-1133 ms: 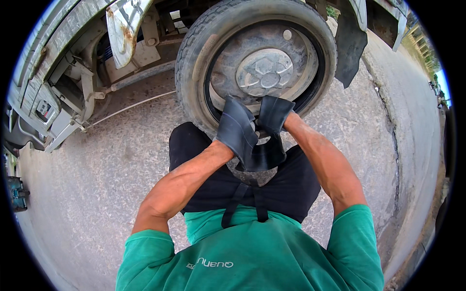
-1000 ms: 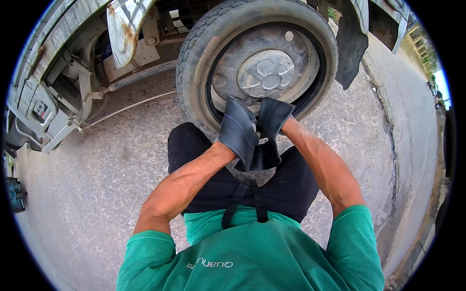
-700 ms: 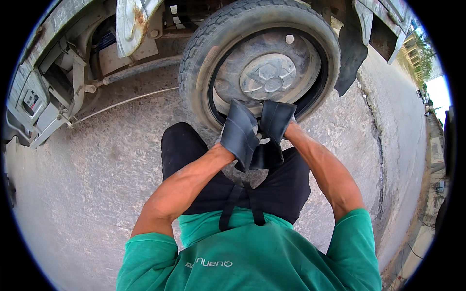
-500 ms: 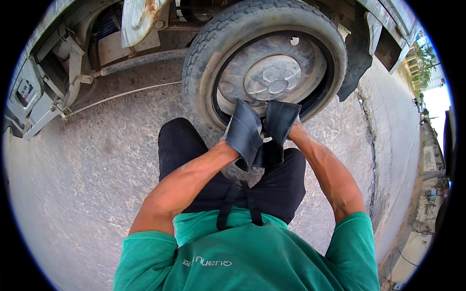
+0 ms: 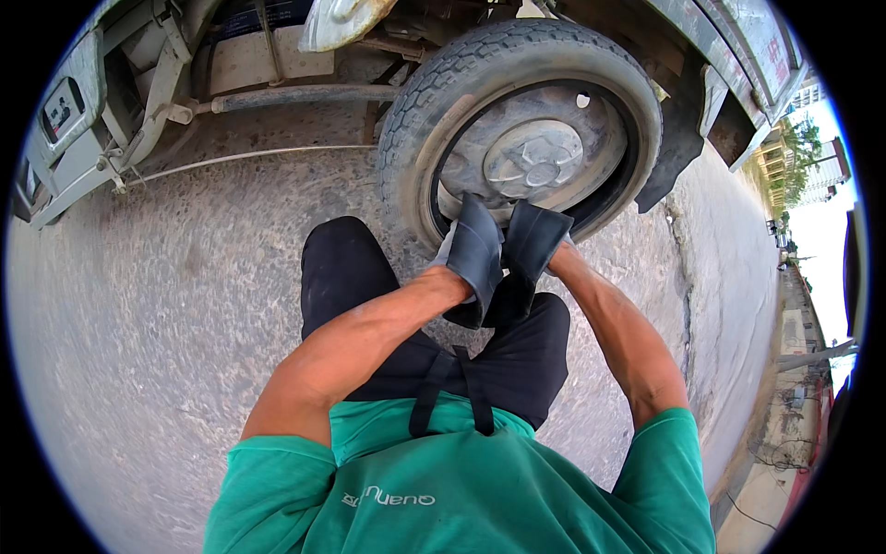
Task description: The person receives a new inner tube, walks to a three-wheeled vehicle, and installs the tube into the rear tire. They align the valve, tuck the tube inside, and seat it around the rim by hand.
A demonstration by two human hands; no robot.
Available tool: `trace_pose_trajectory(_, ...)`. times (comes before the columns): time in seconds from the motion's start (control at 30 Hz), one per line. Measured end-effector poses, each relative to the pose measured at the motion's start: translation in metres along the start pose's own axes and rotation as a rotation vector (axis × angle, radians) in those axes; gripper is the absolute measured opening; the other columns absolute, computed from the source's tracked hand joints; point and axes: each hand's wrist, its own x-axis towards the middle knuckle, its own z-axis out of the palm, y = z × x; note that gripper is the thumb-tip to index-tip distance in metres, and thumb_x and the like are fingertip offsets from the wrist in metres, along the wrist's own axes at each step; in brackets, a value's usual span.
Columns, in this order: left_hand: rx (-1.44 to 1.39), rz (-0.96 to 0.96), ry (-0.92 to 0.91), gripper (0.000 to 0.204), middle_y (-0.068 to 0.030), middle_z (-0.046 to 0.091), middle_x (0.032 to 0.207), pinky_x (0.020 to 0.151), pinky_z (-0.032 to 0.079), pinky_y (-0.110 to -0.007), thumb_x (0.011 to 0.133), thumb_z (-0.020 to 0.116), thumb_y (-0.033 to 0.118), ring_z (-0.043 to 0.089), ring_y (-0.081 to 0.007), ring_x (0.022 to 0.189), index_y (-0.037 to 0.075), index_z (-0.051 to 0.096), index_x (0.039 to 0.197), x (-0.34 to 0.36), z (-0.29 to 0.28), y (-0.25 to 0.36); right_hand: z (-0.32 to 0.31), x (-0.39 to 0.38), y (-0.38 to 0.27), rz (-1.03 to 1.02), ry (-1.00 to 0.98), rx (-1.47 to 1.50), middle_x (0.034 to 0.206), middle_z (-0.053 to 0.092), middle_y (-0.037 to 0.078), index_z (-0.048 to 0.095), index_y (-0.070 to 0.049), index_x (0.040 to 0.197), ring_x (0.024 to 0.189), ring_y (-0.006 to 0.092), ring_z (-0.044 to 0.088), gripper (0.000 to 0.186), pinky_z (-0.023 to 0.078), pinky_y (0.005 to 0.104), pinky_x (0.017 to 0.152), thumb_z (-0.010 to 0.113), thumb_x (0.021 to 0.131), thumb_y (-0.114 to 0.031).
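Note:
A dusty tire (image 5: 420, 120) with a metal wheel disc (image 5: 533, 155) inside it stands in front of my knees. A black rubber flap (image 5: 475, 249) loops in two folded sides between my hands at the wheel's lower edge. My left hand (image 5: 447, 249), in a pale glove, is closed on the flap's left side. On the other side my right hand (image 5: 565, 244), gloved too, grips the right part. The rubber hides most of the fingers of both hands. Its lower fold hangs between my thighs.
A vehicle's underside with a metal bar (image 5: 295, 96) lies behind the tire on the left. Its side panel (image 5: 729, 55) is at upper right, with a dark mud flap (image 5: 678, 138) beneath. Rough concrete ground (image 5: 212, 277) surrounds me. Buildings (image 5: 798, 369) line the far right.
The view has shifted, so the tire and vehicle sit a little farther right. My hands keep hold of the rubber flap, whose two sides are tilted slightly differently.

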Motion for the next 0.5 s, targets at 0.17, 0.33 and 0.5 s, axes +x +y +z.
trace_pose_trajectory(0.17,-0.067,-0.006,-0.129,0.036,-0.0194,0.069,0.098,0.1,0.044,-0.051,0.084,0.062,0.031,0.063,-0.0388,0.1,0.002,0.074,0.102,-0.008,0.004,-0.008,-0.059,0.019,-0.046,0.173,-0.237,-0.029,0.101,0.074,0.019,0.077,-0.008,0.099,0.096,0.0351,0.073,0.034,0.056,0.0465,0.084,0.07,0.082,-0.036)
trace_pose_trajectory(0.33,-0.117,0.025,-0.411,0.046,-0.0165,0.072,0.119,0.103,0.045,-0.053,0.094,0.059,0.037,0.063,-0.0367,0.117,0.005,0.073,0.124,-0.002,-0.009,0.004,0.014,-0.005,-0.015,0.019,-0.009,-0.047,0.101,0.075,0.016,0.077,-0.01,0.099,0.096,0.0345,0.073,0.035,0.057,0.0461,0.082,0.07,0.082,-0.04)
trace_pose_trajectory(0.5,-0.285,-0.074,-0.352,0.047,-0.0188,0.069,0.123,0.103,0.046,-0.05,0.089,0.066,0.037,0.063,-0.0373,0.118,0.003,0.073,0.12,-0.004,0.001,0.0,-0.021,0.004,-0.031,0.102,-0.075,-0.04,0.09,0.073,0.015,0.077,-0.011,0.092,0.083,0.0344,0.072,0.03,0.056,0.0458,0.07,0.071,0.08,-0.038)
